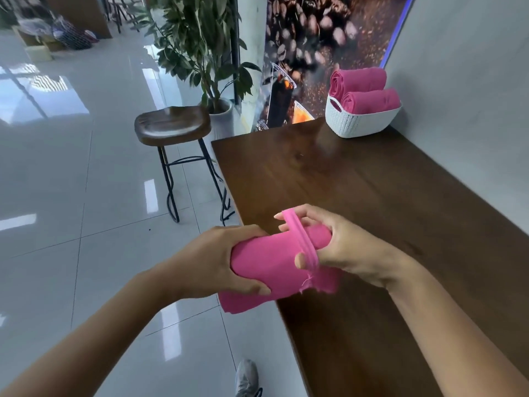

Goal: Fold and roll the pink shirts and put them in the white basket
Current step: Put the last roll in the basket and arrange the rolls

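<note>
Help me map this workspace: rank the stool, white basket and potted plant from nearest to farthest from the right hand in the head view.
From the right hand:
1. Stool, ahead-left on the floor.
2. White basket, far table corner.
3. Potted plant, behind the stool.

Rolled pink shirt [272,259] held in both hands at the near corner of the desk [372,190]

The left hand [217,262] wraps around the left end of the roll, while the right hand [337,245] pulls a hem band of the fabric over the right end with thumb and fingers. A loose flap hangs below the roll, past the desk edge. Far back on the desk sits the white basket [357,121] with two rolled pink shirts [363,90] stacked in it. A wooden stool [171,124] and a potted plant [200,47] stand on the tiled floor to the left.
</note>
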A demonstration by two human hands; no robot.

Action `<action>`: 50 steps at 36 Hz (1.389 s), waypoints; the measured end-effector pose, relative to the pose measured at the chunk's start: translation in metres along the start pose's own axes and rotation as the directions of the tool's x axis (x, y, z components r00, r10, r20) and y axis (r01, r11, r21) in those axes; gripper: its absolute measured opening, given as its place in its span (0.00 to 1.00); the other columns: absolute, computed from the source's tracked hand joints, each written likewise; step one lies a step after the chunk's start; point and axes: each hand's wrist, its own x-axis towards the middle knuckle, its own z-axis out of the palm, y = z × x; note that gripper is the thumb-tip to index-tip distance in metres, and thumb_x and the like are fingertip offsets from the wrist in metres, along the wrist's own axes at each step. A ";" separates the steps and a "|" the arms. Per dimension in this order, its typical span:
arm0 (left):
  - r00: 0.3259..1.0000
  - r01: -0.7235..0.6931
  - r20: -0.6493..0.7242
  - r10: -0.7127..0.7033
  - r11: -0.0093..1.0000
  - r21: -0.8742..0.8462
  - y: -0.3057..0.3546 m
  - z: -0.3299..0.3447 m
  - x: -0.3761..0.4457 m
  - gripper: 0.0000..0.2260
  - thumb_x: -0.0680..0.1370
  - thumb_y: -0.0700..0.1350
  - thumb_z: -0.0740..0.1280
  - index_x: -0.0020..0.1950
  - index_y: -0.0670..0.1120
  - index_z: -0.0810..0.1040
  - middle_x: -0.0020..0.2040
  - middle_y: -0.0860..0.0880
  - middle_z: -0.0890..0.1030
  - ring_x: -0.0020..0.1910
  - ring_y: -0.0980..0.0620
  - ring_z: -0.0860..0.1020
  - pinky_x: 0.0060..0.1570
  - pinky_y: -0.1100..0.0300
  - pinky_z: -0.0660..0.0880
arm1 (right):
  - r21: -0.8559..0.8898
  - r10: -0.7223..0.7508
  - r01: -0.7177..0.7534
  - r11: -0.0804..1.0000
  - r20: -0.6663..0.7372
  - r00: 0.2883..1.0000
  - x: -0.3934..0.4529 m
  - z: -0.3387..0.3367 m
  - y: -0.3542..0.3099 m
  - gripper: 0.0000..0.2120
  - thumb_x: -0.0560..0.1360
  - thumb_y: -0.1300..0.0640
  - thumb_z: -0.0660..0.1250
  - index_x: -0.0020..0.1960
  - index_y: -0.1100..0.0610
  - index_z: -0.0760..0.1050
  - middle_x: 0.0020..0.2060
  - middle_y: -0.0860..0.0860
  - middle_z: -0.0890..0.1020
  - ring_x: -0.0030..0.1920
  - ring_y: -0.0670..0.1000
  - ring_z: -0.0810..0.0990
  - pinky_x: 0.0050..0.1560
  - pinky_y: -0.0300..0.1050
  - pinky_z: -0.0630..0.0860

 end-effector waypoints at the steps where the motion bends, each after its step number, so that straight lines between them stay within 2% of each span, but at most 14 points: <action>1: 1.000 0.006 0.007 -0.006 1.000 0.012 -0.002 -0.003 0.007 0.30 0.67 0.68 0.76 0.65 0.64 0.72 0.56 0.63 0.78 0.55 0.61 0.79 0.47 0.62 0.82 | 0.011 0.012 -0.012 1.000 0.021 1.000 0.004 -0.005 0.000 0.30 0.66 0.50 0.81 0.65 0.43 0.75 0.59 0.49 0.80 0.54 0.56 0.85 0.45 0.54 0.85; 8: 0.994 0.095 0.046 -0.100 0.990 0.100 -0.016 -0.011 0.047 0.32 0.65 0.71 0.75 0.65 0.63 0.72 0.55 0.63 0.77 0.53 0.57 0.80 0.48 0.62 0.82 | 0.035 0.040 -0.041 0.999 0.013 0.999 0.034 -0.031 0.018 0.23 0.68 0.58 0.81 0.59 0.50 0.75 0.55 0.52 0.79 0.51 0.55 0.85 0.42 0.47 0.83; 14: 0.982 0.170 0.062 -0.179 0.978 0.117 -0.024 -0.015 0.075 0.32 0.67 0.69 0.75 0.66 0.59 0.73 0.53 0.62 0.78 0.51 0.54 0.81 0.47 0.62 0.83 | 0.043 0.008 -0.005 0.999 -0.076 0.997 0.057 -0.047 0.045 0.22 0.69 0.51 0.73 0.61 0.47 0.72 0.56 0.52 0.77 0.55 0.53 0.81 0.47 0.43 0.81; 17: 0.983 0.183 -0.012 -0.183 0.974 0.136 -0.025 -0.019 0.091 0.32 0.67 0.69 0.73 0.65 0.56 0.74 0.52 0.60 0.78 0.49 0.54 0.81 0.47 0.60 0.83 | 0.136 -0.019 0.054 0.989 -0.247 0.969 0.070 -0.054 0.063 0.16 0.75 0.48 0.67 0.62 0.46 0.74 0.57 0.49 0.79 0.57 0.52 0.80 0.53 0.45 0.80; 19: 0.981 0.194 -0.052 -0.188 0.969 0.154 -0.026 -0.021 0.100 0.32 0.67 0.69 0.73 0.66 0.54 0.74 0.52 0.58 0.79 0.48 0.55 0.80 0.47 0.58 0.83 | 0.226 0.020 0.086 0.970 -0.429 0.903 0.080 -0.058 0.078 0.09 0.82 0.49 0.61 0.59 0.49 0.76 0.53 0.47 0.82 0.57 0.50 0.81 0.58 0.48 0.80; 21: 0.976 0.209 -0.091 -0.197 0.966 0.151 -0.027 -0.024 0.111 0.33 0.67 0.69 0.73 0.66 0.53 0.73 0.52 0.57 0.78 0.48 0.54 0.80 0.45 0.60 0.83 | 0.079 0.018 0.038 0.996 -0.610 0.792 0.090 -0.064 0.099 0.12 0.84 0.46 0.57 0.55 0.49 0.77 0.49 0.43 0.83 0.54 0.47 0.81 0.59 0.47 0.80; 24: 0.970 0.215 -0.141 -0.199 0.970 0.115 -0.026 -0.031 0.129 0.37 0.65 0.71 0.70 0.67 0.52 0.73 0.54 0.56 0.78 0.49 0.53 0.80 0.44 0.60 0.83 | -0.366 -0.125 -0.241 0.899 -0.741 0.660 0.099 -0.076 0.142 0.15 0.82 0.43 0.59 0.59 0.49 0.78 0.59 0.46 0.80 0.62 0.47 0.74 0.65 0.48 0.74; 27: 0.967 0.190 -0.191 -0.170 0.978 0.089 -0.026 -0.040 0.151 0.38 0.64 0.72 0.70 0.67 0.51 0.73 0.54 0.54 0.79 0.49 0.51 0.81 0.42 0.58 0.84 | -0.560 -0.243 -0.417 0.716 -0.760 0.603 0.103 -0.081 0.173 0.19 0.81 0.48 0.62 0.68 0.56 0.76 0.68 0.54 0.76 0.69 0.55 0.69 0.69 0.55 0.69; 30: 0.963 0.152 -0.240 -0.121 0.982 0.114 -0.024 -0.049 0.178 0.38 0.64 0.73 0.70 0.67 0.51 0.74 0.52 0.54 0.79 0.49 0.52 0.81 0.42 0.56 0.84 | -0.587 -0.285 -0.459 0.668 -0.770 0.571 0.106 -0.078 0.179 0.20 0.81 0.49 0.64 0.69 0.56 0.76 0.69 0.55 0.75 0.69 0.57 0.70 0.68 0.58 0.70; 35: 0.948 0.088 -0.317 -0.012 0.970 0.227 -0.009 -0.064 0.232 0.28 0.69 0.69 0.73 0.59 0.51 0.74 0.45 0.56 0.78 0.41 0.57 0.79 0.34 0.65 0.76 | -0.588 -0.292 -0.469 0.659 -0.775 0.561 0.108 -0.080 0.176 0.20 0.80 0.48 0.64 0.70 0.53 0.76 0.69 0.53 0.75 0.69 0.56 0.69 0.68 0.56 0.70; 40: 0.937 0.052 -0.346 0.042 0.965 0.258 -0.002 -0.079 0.292 0.30 0.67 0.72 0.72 0.55 0.49 0.76 0.44 0.53 0.80 0.41 0.53 0.80 0.39 0.53 0.80 | -0.551 -0.224 -0.493 0.674 -0.788 0.574 0.107 -0.075 0.175 0.23 0.80 0.45 0.60 0.73 0.49 0.72 0.72 0.49 0.71 0.72 0.52 0.65 0.71 0.52 0.67; 44: 0.936 0.008 -0.344 0.077 0.971 0.240 0.005 -0.095 0.342 0.29 0.66 0.70 0.75 0.55 0.49 0.77 0.41 0.54 0.79 0.39 0.54 0.78 0.32 0.57 0.73 | -0.496 -0.150 -0.527 0.690 -0.810 0.566 0.106 -0.072 0.167 0.25 0.80 0.43 0.58 0.76 0.45 0.66 0.75 0.45 0.66 0.74 0.48 0.60 0.74 0.50 0.62; 47: 0.940 -0.036 -0.325 0.108 0.975 0.219 0.011 -0.107 0.381 0.33 0.64 0.71 0.75 0.57 0.49 0.78 0.44 0.52 0.82 0.42 0.50 0.81 0.41 0.50 0.81 | -0.471 -0.107 -0.567 0.676 -0.824 0.556 0.105 -0.072 0.166 0.26 0.80 0.40 0.54 0.77 0.43 0.62 0.77 0.42 0.62 0.76 0.46 0.56 0.76 0.49 0.58; 50: 0.936 -0.083 -0.319 0.146 0.976 0.202 0.025 -0.118 0.418 0.35 0.63 0.72 0.73 0.60 0.49 0.79 0.47 0.51 0.83 0.46 0.48 0.81 0.44 0.51 0.81 | -0.408 -0.057 -0.621 0.669 -0.861 0.505 0.107 -0.074 0.164 0.27 0.80 0.36 0.52 0.78 0.42 0.60 0.78 0.42 0.59 0.78 0.48 0.53 0.78 0.50 0.56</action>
